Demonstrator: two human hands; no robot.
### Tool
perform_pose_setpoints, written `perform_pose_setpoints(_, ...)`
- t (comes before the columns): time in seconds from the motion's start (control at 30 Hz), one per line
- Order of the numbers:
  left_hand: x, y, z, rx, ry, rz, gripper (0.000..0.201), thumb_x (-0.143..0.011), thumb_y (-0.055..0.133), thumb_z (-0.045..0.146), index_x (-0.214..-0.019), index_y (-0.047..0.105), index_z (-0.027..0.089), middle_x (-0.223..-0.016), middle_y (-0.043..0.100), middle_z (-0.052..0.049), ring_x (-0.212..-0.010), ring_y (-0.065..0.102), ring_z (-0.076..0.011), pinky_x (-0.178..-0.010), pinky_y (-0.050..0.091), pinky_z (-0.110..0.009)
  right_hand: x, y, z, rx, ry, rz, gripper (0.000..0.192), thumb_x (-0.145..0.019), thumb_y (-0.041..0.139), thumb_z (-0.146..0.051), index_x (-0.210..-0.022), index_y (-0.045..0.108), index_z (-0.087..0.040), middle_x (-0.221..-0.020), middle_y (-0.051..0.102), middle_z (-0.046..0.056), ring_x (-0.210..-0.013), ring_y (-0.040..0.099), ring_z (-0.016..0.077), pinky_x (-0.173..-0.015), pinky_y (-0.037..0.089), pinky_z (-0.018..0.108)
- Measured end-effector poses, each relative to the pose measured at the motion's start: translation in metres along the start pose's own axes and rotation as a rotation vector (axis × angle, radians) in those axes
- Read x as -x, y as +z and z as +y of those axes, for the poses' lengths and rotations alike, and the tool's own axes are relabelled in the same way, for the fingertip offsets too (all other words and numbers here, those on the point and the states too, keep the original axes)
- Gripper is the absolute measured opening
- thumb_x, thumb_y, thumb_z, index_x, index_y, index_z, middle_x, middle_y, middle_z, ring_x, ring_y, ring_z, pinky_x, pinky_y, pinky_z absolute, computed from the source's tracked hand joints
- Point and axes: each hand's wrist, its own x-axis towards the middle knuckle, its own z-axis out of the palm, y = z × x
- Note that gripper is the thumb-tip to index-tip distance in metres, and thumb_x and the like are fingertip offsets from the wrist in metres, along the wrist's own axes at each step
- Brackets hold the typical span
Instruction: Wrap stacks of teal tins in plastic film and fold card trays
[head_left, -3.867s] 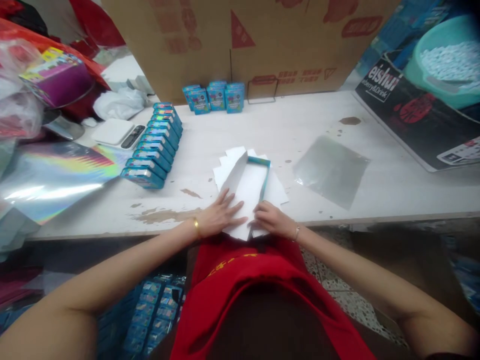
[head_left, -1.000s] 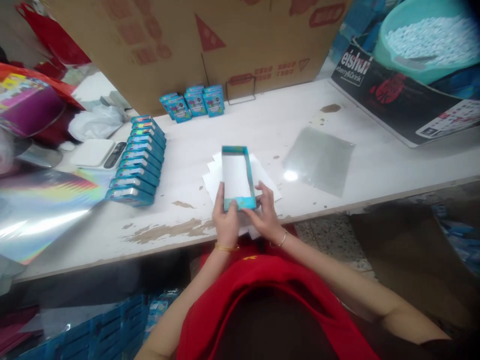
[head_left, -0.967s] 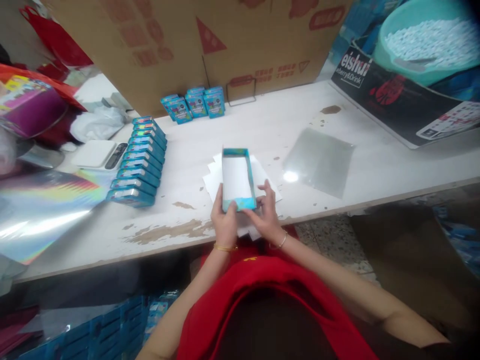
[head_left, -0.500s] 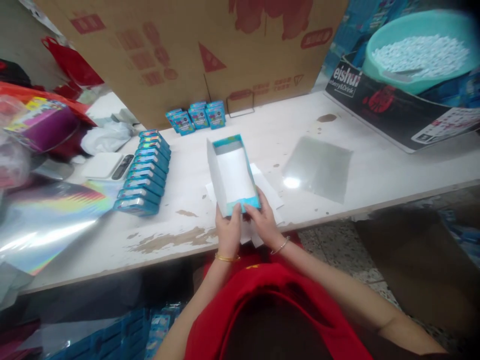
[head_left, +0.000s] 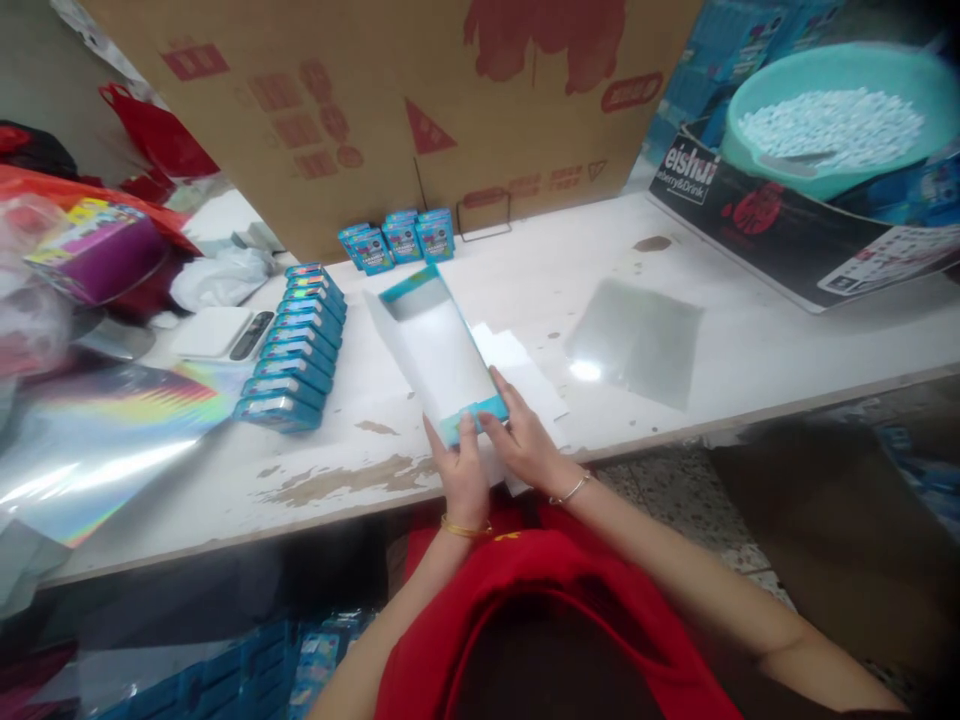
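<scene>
An open carton (head_left: 442,350), white inside with blue edges, is held over the table just in front of me, its far end tilted to the left. My left hand (head_left: 463,475) grips its near left corner, thumb on the blue near edge. On the near right corner my right hand (head_left: 525,440) is closed, thumb also at that edge. White sheets (head_left: 517,365) lie beneath the carton and to its right. Left of it stands a row of small blue boxes (head_left: 295,350). Several more blue packs (head_left: 405,238) stand at the back.
A large brown cardboard box (head_left: 375,120) stands behind the table. At the right, a turquoise basin (head_left: 757,110) holds small white pieces, above a black printed carton (head_left: 750,220). A clear sheet (head_left: 637,340) lies right of centre; a small scale (head_left: 214,332) sits left.
The carton's far end has swung to the left and its left flap leans further outward. Both hands have kept hold of its near end and turned slightly with it.
</scene>
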Motion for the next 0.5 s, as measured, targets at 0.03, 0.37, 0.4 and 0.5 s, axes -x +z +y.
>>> perform_pose_setpoints(0.03,0.000,-0.001,-0.002,0.009,-0.001,0.049,0.060,-0.085,0.059,0.038,-0.138,0.036,0.024,-0.130,0.055,-0.009,-0.110,0.059,-0.0189,-0.098,0.047,-0.034,0.000,0.000,0.000,-0.012,0.027,-0.015,0.071,-0.089,0.047,-0.054,-0.146,0.023,-0.019,-0.133,0.047,0.015,-0.118,0.048,0.0282,-0.097,0.043,0.044)
perform_pose_setpoints(0.37,-0.014,-0.014,0.003,0.031,-0.179,0.130,0.036,-0.075,0.066,0.045,-0.090,0.069,0.012,-0.087,0.069,-0.007,-0.084,0.066,-0.0189,-0.074,0.053,-0.029,-0.006,0.012,-0.013,-0.810,0.309,-0.130,0.058,-0.094,0.021,-0.059,-0.144,0.027,-0.029,-0.089,0.059,0.003,-0.072,0.057,0.0143,-0.057,0.049,0.025)
perform_pose_setpoints(0.4,-0.014,-0.015,0.005,0.066,-0.191,0.111,0.037,-0.075,0.065,0.046,-0.089,0.068,0.013,-0.085,0.069,-0.007,-0.079,0.066,-0.0185,-0.068,0.053,-0.028,-0.007,0.012,-0.015,-0.849,0.320,-0.145,0.056,-0.094,0.026,-0.058,-0.142,0.030,-0.029,-0.091,0.059,0.004,-0.071,0.056,0.0142,-0.056,0.048,0.025)
perform_pose_setpoints(0.5,-0.014,-0.016,0.008,0.162,-0.229,0.054,0.040,-0.074,0.065,0.049,-0.088,0.067,0.012,-0.079,0.067,-0.006,-0.069,0.066,-0.0181,-0.054,0.051,-0.026,-0.007,0.013,-0.020,-0.887,0.297,-0.215,0.054,-0.092,0.038,-0.054,-0.139,0.033,-0.029,-0.095,0.059,0.004,-0.071,0.056,0.0143,-0.057,0.050,0.026)
